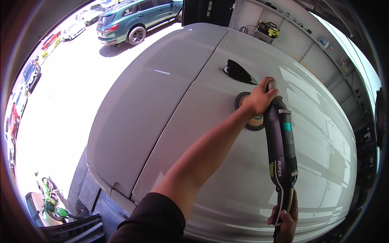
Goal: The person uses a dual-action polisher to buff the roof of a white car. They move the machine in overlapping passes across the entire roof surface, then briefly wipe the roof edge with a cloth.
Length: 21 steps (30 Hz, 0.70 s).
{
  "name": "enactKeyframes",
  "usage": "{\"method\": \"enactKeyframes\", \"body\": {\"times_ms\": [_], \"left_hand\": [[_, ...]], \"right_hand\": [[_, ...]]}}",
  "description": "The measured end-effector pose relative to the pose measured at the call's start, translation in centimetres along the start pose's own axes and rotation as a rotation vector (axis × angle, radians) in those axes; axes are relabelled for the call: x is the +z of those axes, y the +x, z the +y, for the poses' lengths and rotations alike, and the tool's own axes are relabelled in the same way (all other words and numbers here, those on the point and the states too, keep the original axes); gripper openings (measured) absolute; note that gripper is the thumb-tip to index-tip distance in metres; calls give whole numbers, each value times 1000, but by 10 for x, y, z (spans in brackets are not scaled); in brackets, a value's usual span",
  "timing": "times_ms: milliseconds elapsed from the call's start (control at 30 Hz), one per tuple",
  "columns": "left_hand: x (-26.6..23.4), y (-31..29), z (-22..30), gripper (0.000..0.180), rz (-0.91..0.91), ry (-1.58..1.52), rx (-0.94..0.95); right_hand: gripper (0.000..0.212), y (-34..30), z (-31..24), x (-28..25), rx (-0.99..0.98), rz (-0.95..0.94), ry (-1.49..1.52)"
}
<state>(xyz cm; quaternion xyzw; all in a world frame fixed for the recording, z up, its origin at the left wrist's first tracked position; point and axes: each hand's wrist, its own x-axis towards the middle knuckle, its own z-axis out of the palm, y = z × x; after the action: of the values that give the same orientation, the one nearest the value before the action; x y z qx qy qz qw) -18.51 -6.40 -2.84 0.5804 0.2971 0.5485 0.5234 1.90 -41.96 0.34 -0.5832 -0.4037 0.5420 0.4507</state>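
Left hand (259, 99) clamped over polisher (281, 150) head, pressing pad (248, 117) flat against white car roof (170, 101). Right hand (285, 216) wrapped round rear handle, steering from near side, just beside black fin antenna (238, 73).

Polishing pad (254, 121): my left hand (259, 99) and the polisher (281, 150) head cover most of it.
Right hand (285, 218): cut off by the bottom edge, can't see its whole grip.
Wall shelf stuff (269, 28): too small to tell.

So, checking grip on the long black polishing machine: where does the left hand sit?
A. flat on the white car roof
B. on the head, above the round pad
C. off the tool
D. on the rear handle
B: the left hand presses the head of the black polishing machine over the round pad; the right hand holds the rear handle.
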Motion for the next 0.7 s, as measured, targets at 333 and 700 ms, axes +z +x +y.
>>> {"method": "enactKeyframes", "body": {"times_ms": [333,700], "left_hand": [[-90,-13,3,47,202,-26,63],[-172,-126,74,45,237,-70,-209]], "right_hand": [[99,37,-33,50,68,-59,-40],[80,31,-27,42,-68,-608,-393]]}}
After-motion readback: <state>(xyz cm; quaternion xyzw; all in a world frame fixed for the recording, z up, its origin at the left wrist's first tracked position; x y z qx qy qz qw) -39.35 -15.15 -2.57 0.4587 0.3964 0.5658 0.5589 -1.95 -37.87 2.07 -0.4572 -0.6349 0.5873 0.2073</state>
